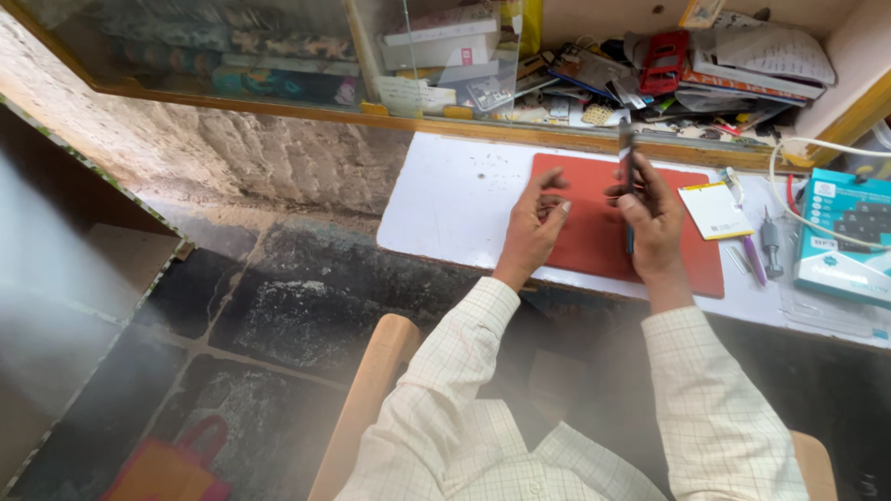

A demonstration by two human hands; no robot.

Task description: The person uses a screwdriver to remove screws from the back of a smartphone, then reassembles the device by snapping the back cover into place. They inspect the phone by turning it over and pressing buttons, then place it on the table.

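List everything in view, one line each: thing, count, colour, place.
Mat: one, red, on the white desk, under the hands.
Desk: one, white, against the wall shelf.
Phone: one, dark, upright on edge in the right hand.
Card: one, white with yellow top, right of the mat.
Pen: one, purple, right of the card.
Screwdriver: one, grey, beside the pen.
Box: one, teal, right end of the desk.
Cable: one, white, looping over the box.
Shelf clutter: many, mixed colours, behind the desk.
Bag: one, orange with red handle, on the floor.
Left hand: open, over the mat.
Right hand: holding the phone.
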